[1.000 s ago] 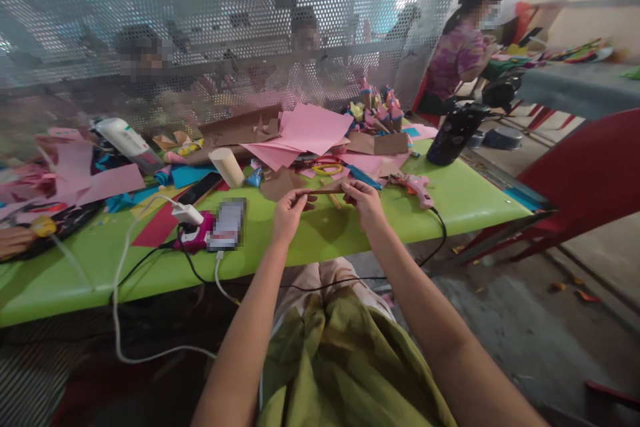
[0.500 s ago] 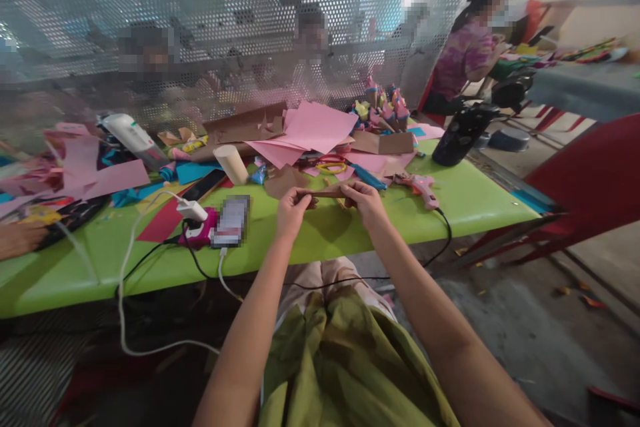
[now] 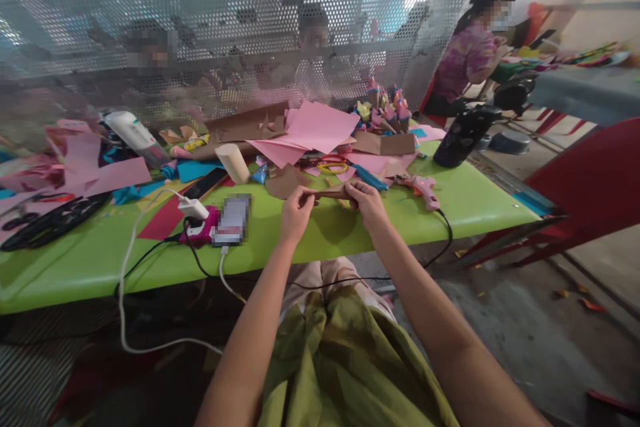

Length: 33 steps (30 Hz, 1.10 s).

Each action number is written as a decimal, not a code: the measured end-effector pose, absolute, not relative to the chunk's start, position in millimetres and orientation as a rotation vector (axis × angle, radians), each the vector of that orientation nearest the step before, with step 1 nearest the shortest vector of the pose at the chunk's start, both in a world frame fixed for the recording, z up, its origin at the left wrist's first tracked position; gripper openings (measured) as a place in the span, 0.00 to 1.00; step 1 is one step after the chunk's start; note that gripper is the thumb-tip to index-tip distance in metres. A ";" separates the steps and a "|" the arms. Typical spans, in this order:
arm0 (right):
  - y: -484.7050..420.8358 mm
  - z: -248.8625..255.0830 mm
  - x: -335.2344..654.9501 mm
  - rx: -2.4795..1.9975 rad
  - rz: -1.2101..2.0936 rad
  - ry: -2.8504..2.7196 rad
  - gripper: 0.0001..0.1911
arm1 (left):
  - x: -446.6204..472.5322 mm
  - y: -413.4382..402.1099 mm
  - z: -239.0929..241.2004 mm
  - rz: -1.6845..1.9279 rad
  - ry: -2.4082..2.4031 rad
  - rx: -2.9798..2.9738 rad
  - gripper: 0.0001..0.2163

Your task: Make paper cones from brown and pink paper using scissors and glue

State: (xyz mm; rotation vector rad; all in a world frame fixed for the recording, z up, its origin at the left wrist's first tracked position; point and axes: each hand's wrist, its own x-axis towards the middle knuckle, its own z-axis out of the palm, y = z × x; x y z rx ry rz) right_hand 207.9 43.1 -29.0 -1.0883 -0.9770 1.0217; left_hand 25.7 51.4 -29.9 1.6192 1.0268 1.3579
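Observation:
A narrow strip of brown cardboard [image 3: 331, 193] is stretched between my hands, held just above the green table [image 3: 270, 233]. My left hand [image 3: 298, 208] pinches its left end. At the other end, the fingers of my right hand [image 3: 366, 201] are closed on it. Beyond the strip lie a brown cardboard scrap [image 3: 286, 181], yellow-handled scissors [image 3: 332, 165] and a blue-handled tool [image 3: 369, 177]. To the right of my right hand rests a pink glue gun [image 3: 424, 191] with a black cord.
A phone [image 3: 233, 220] and a pink power adapter [image 3: 204, 225] with cables sit at the left. Behind are a cardboard tube [image 3: 233, 163], pink paper sheets [image 3: 320, 127] and small paper figures [image 3: 385, 107]. A black bottle [image 3: 463, 137] stands right; a person [image 3: 470, 47] sits beyond.
Another person's hand at the far left has gone from view, uncovering black-handled scissors or a similar dark object. My hands keep hold of the cardboard strip, with only a slight shift of the fingers.

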 end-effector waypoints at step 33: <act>45.2 -30.2 210.4 -1.035 1.075 -0.876 0.28 | 24.9 49.7 -30.9 1.403 1.011 2.324 0.12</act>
